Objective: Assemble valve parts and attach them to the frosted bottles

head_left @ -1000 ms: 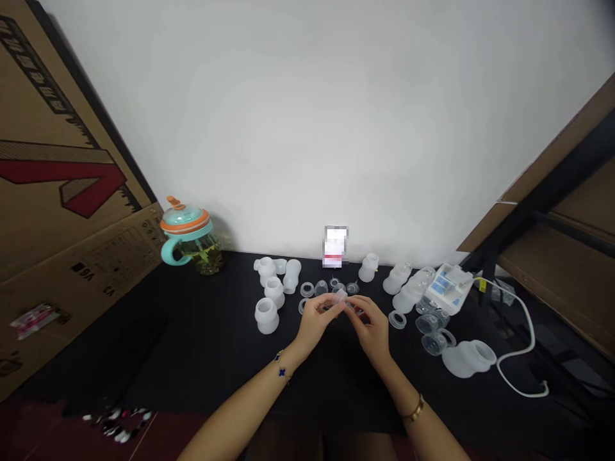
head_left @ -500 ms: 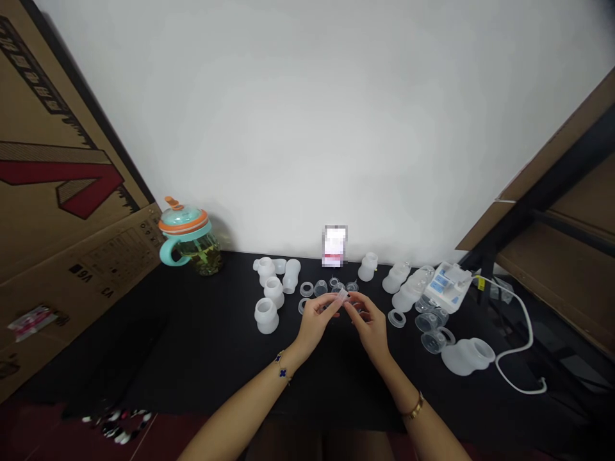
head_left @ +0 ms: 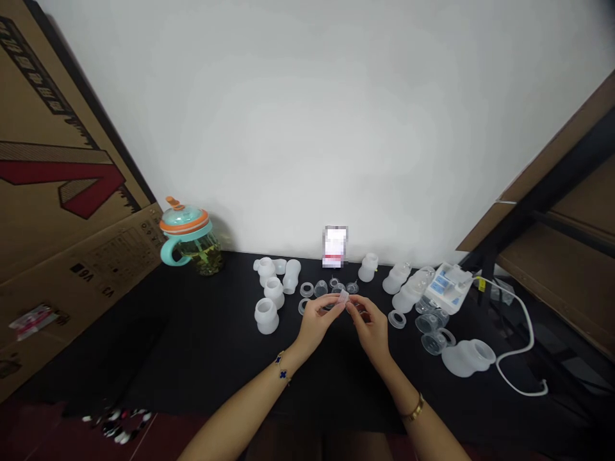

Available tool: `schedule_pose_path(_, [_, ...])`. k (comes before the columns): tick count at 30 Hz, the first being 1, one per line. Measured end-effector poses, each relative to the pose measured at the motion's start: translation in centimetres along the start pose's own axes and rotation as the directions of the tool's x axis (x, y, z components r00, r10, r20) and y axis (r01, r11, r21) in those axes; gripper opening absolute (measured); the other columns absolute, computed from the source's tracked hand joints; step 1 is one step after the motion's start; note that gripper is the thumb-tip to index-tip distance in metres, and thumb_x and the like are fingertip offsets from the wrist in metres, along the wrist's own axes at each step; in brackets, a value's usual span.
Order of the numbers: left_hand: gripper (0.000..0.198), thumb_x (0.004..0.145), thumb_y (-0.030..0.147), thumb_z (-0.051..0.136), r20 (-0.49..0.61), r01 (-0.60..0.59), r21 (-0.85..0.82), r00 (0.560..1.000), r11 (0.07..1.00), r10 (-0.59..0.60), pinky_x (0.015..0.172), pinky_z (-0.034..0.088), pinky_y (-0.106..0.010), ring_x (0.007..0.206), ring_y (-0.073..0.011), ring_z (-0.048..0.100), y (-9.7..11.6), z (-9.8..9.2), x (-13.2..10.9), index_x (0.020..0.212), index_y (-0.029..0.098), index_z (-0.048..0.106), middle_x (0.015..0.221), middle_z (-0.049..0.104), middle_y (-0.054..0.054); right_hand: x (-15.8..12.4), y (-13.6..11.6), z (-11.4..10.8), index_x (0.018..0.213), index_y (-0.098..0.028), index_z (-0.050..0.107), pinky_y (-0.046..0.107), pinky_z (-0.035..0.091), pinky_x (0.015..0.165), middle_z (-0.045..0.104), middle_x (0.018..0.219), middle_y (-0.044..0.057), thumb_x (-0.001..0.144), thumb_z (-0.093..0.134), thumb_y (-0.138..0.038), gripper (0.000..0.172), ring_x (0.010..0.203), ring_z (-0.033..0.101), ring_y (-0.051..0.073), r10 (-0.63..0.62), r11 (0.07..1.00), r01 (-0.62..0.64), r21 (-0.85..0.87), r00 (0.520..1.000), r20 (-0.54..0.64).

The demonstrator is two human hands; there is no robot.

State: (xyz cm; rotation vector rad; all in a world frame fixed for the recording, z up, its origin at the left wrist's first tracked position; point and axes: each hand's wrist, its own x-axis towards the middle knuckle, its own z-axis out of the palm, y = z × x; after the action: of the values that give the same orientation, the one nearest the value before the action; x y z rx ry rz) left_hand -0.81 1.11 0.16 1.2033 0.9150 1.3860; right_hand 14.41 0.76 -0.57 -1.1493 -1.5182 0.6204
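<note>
The person's left hand (head_left: 317,317) and right hand (head_left: 372,326) meet over the black table (head_left: 206,346), closer to its far edge than to its near edge. Both hands are pinching one small translucent part (head_left: 343,297), which is raised above the surface, between their fingertips. Its exact shape is too small to tell. Just beyond the left hand lie a translucent ring (head_left: 306,283) and a clear dome (head_left: 321,289); another ring (head_left: 397,324) lies to the right of the right hand. White bottles (head_left: 267,323) stand on the left side. Toward the right edge there is a white device (head_left: 454,291), and near the far left corner stands a jug (head_left: 186,216).
</note>
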Motion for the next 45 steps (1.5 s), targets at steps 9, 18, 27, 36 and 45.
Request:
schedule_pose_path(9, [0.021,0.081,0.034,0.076,0.028,-0.018,0.054,0.999,0.998,0.017,0.066,0.056,-0.025,0.101,-0.0272,0.071,0.83,0.09,-0.19,0.092,0.018,0.081,0.111,0.076,-0.011,-0.06,-0.11,-0.16,0.102,-0.023,0.072,0.028,0.051,0.06,0.075,0.095,0.005,0.093,0.061,-0.036,0.019,0.074,0.064,0.019,-0.035,0.998,0.035,-0.051,0.999,0.001])
schedule_pose_path(18, [0.023,0.08,0.037,0.076,0.013,-0.013,0.032,1.0,0.999,0.013,0.069,0.057,-0.028,0.1,-0.0277,0.071,0.26,0.01,0.01,0.092,0.018,0.081,0.111,0.076,-0.012,-0.04,-0.45,-0.1,0.102,-0.022,0.072,0.028,0.051,0.06,0.075,0.096,0.006,0.092,0.063,-0.037,0.02,0.074,0.064,0.018,-0.024,0.999,0.024,-0.033,1.0,-0.012])
schedule_pose_path(27, [0.026,0.081,0.039,0.075,-0.016,0.019,-0.004,1.0,1.0,-0.019,0.066,0.058,-0.027,0.093,-0.0255,0.07,0.04,0.01,0.0,0.096,0.019,0.082,0.112,0.076,-0.011,0.13,-0.51,-0.07,0.11,-0.021,0.071,0.027,0.05,0.053,0.073,0.101,0.008,0.086,0.068,-0.043,0.032,0.076,0.064,0.02,0.085,0.995,-0.084,0.047,0.996,-0.016])
schedule_pose_path(36, [0.028,0.082,0.039,0.074,-0.012,0.027,-0.019,1.0,0.999,-0.027,0.068,0.058,-0.027,0.097,-0.0264,0.069,0.6,0.05,0.02,0.098,0.018,0.082,0.11,0.076,-0.01,0.0,-0.15,-0.06,0.102,-0.022,0.071,0.025,0.05,0.052,0.071,0.096,0.007,0.088,0.066,-0.045,0.028,0.076,0.063,0.019,0.115,0.993,-0.117,0.032,0.992,0.041])
schedule_pose_path(45, [0.028,0.081,0.04,0.075,0.006,0.046,-0.008,0.999,0.999,-0.046,0.067,0.058,-0.027,0.095,-0.0261,0.069,0.63,0.03,0.01,0.098,0.019,0.082,0.109,0.077,-0.01,0.01,-0.27,-0.05,0.096,-0.02,0.071,0.026,0.05,0.05,0.071,0.087,0.006,0.09,0.064,-0.046,0.028,0.073,0.065,0.019,0.091,0.996,-0.092,0.022,0.996,0.022])
